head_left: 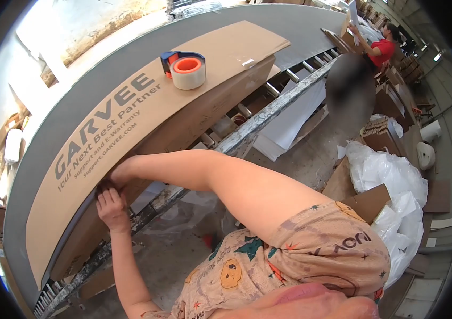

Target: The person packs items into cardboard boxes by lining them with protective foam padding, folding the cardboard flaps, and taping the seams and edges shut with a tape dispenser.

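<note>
A long brown cardboard box [196, 95] with dark printing lies on the roller line in front of me. Along its near side runs a dark gap where the edge of the top stands off. My left hand [113, 209] is at this gap, its fingers curled over the cardboard edge. Just beyond it, my right hand [122, 171] reaches against the same side of the box. The right fingers are hidden in the gap and behind the wrist. On top of the box rests a tape dispenser [186, 69], blue and orange with a roll of clear tape, touched by neither hand.
A worn metal rail [252, 119] and rollers [303, 66] run along the near side of the box. A grey surface [311, 24] borders its far side. Clear plastic wrap [396, 196] is heaped at right. A person in red [380, 50] holds a sheet farther off.
</note>
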Demonstrator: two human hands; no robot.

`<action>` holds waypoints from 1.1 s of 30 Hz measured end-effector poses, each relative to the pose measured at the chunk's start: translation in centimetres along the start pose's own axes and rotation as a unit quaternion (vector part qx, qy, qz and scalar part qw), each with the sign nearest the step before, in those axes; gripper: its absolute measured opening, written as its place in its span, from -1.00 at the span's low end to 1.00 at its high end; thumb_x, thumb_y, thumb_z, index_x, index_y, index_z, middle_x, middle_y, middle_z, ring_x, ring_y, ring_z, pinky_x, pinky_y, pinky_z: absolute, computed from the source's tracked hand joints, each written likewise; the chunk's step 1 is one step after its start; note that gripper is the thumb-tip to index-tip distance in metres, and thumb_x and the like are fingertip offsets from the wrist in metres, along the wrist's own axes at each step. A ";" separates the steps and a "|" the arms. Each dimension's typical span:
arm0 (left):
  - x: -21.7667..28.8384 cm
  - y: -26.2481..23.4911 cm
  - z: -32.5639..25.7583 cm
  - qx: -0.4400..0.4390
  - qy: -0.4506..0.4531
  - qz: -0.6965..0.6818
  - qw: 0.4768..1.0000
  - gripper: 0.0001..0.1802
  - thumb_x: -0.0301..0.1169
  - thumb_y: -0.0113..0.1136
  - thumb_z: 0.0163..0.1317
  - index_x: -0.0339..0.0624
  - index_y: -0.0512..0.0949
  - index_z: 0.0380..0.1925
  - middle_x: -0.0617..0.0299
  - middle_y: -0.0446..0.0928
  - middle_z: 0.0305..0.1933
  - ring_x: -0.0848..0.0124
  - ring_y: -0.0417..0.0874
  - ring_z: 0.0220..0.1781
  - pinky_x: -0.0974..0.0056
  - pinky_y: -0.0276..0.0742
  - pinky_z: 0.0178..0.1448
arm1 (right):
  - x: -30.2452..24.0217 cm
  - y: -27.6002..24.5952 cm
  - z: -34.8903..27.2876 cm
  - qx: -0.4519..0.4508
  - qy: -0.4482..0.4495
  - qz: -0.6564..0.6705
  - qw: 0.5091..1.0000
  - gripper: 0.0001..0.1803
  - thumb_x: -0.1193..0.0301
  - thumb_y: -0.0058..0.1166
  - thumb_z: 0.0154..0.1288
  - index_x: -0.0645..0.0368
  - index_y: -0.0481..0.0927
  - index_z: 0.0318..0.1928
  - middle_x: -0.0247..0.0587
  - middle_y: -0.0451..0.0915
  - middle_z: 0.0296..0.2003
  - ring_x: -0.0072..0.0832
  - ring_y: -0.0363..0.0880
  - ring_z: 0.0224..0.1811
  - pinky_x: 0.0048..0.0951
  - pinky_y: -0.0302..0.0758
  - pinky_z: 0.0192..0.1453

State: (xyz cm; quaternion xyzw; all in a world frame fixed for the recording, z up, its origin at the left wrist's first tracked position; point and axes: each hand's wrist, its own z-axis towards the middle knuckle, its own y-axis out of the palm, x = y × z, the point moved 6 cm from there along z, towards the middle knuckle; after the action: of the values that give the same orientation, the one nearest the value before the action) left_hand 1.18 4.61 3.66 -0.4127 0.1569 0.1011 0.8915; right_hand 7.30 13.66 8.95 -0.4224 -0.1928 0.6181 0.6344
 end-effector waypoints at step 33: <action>-4.4 -1.2 -4.8 0.002 -0.185 0.002 0.983 -0.54 -0.10 0.29 0.13 -0.24 0.60 -0.13 0.09 0.63 -0.10 0.14 0.60 0.00 0.12 0.49 0.15 | 3.2 1.6 -7.6 -0.069 -0.123 -0.239 0.961 -0.29 0.20 0.11 0.18 0.08 0.24 0.33 -0.20 0.27 0.32 -0.24 0.17 0.41 -0.22 0.16 0.43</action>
State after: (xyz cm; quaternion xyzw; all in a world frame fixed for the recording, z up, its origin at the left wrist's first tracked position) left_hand -3.49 -0.11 3.20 -0.3846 -0.0095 0.1767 0.9060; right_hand 12.67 14.20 2.46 -0.3271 -0.4067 0.4811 0.7044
